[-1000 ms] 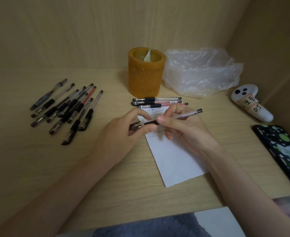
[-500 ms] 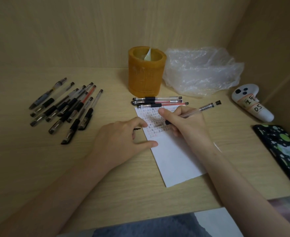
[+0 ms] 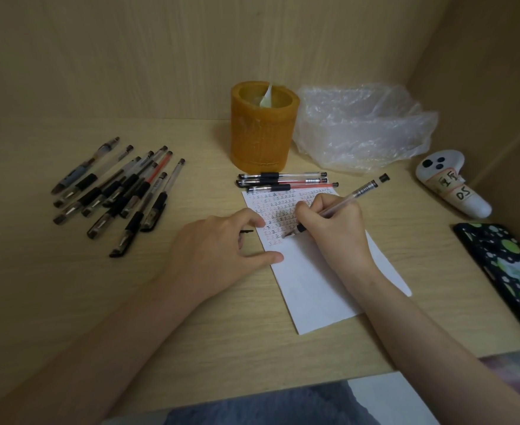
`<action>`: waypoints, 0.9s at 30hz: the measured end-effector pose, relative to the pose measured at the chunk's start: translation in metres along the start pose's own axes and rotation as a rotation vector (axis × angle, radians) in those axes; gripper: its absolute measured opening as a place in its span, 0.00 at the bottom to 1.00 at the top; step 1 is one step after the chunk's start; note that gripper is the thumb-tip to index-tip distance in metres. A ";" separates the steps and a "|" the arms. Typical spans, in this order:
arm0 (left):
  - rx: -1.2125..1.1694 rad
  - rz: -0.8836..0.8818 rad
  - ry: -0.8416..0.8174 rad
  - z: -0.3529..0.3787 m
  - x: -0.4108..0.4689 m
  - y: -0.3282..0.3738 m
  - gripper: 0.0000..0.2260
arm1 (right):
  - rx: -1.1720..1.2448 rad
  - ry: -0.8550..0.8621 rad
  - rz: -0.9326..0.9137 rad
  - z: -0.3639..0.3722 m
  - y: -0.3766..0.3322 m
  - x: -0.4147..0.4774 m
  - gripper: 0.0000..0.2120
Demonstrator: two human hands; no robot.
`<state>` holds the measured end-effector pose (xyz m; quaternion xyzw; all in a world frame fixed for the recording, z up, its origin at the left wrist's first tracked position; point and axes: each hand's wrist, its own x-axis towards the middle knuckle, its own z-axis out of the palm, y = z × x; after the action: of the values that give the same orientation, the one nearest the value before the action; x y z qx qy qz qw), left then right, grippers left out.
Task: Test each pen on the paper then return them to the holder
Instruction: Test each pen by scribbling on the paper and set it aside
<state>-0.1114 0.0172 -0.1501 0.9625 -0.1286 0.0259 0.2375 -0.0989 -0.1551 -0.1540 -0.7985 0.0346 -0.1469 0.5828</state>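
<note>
Right grip [image 3: 332, 228] pinches a pen [image 3: 353, 194] onto the paper [image 3: 320, 289], left grip [image 3: 216, 250] holds its cap [image 3: 247, 231]; left-side pile [image 3: 120, 194] seemingly untested, holder [image 3: 261, 133] penless.

Roughly fourteen pens [image 3: 136, 182], one holder [image 3: 263, 130], one paper [image 3: 323, 286].

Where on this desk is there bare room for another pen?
Bare desk lies between the pen pile and the holder, and between the paper and the phone. Crowded: three pens lie in the gap from holder to paper; the bag and controller take the corner.
</note>
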 end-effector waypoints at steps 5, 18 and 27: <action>0.003 -0.003 0.007 0.001 0.000 -0.001 0.25 | 0.005 -0.008 -0.011 0.000 0.001 0.000 0.16; 0.017 -0.002 -0.010 0.001 0.000 0.000 0.25 | -0.049 0.000 -0.049 0.001 0.003 -0.001 0.16; 0.001 -0.014 -0.009 -0.001 -0.001 0.001 0.24 | -0.022 -0.009 -0.036 0.000 0.002 0.000 0.17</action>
<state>-0.1123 0.0166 -0.1486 0.9636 -0.1229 0.0200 0.2366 -0.0991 -0.1557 -0.1558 -0.8059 0.0194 -0.1535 0.5714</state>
